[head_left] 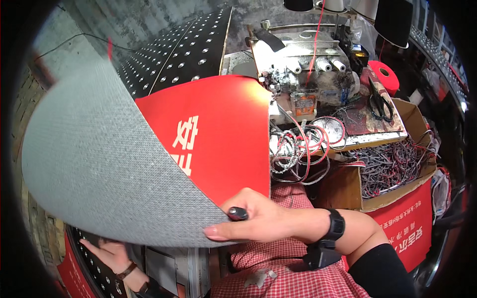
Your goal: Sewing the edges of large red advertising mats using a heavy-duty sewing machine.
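A red floor mat (228,134) with pale lettering stretches across the middle, and one large part is folded over so its grey woven-looking backing (104,159) faces up. My right hand (258,218) pinches the mat's near edge, thumb on the grey side. The rounded black end of some tool (237,213) pokes out of that same hand; the rest of it is hidden. Below the lifted grey part, at the lower left, my left hand (112,256) is turned palm up with its fingers stretched out, holding nothing.
A sewing machine (313,69) stands beyond the mat, with loops of trimmed cord (298,149) hanging at its front. Black scissors (380,104) and a red tape roll (384,77) lie at right. Below is a carton (348,188) full of scraps. A studded black table (179,54) rises behind.
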Available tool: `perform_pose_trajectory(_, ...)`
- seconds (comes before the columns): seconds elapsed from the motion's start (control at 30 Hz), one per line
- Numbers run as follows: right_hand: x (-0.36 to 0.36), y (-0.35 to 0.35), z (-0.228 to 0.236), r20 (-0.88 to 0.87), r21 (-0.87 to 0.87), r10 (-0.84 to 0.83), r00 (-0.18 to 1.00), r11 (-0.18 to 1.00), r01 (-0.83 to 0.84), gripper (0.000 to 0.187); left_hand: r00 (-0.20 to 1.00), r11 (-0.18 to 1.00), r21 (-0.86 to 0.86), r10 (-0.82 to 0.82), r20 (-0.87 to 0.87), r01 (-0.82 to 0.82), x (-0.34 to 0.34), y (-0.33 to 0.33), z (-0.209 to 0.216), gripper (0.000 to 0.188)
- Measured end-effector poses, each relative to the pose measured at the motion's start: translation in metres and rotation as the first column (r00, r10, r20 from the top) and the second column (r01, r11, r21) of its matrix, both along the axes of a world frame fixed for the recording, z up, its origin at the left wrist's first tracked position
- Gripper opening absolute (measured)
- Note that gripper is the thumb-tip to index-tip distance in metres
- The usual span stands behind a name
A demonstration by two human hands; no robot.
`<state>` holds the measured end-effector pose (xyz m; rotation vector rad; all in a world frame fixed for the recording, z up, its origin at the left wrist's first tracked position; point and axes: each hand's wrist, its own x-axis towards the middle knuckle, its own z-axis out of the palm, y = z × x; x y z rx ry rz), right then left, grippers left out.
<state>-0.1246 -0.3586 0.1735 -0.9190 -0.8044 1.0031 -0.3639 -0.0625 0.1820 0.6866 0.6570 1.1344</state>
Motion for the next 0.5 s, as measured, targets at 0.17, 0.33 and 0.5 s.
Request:
perform_pose_trajectory(0.17,0.027,-0.014,-0.01,0.331,-0.105,-0.26,0.907,0.945,0.309,0.032,0.981,0.978,0.076,0.192,0.001,-0.192,0.016,-0.028,-0.029,0.079)
perform_pose_trajectory(0.33,0.141,-0.006,-0.044,0.179,-0.17,-0.768,0.615,0.591,0.788,0.033,0.945,0.947,0.021,0.322,-0.059,-0.321,0.008,-0.038,-0.028,0.075)
perform_pose_trajectory(0.5,0.128,0.019,-0.074,0.656,0.029,-0.691,0.305,0.426,0.904,0.048,0.89,0.906,0.109,0.422,-0.173,-0.408,-0.017,-0.054,-0.021,0.071)
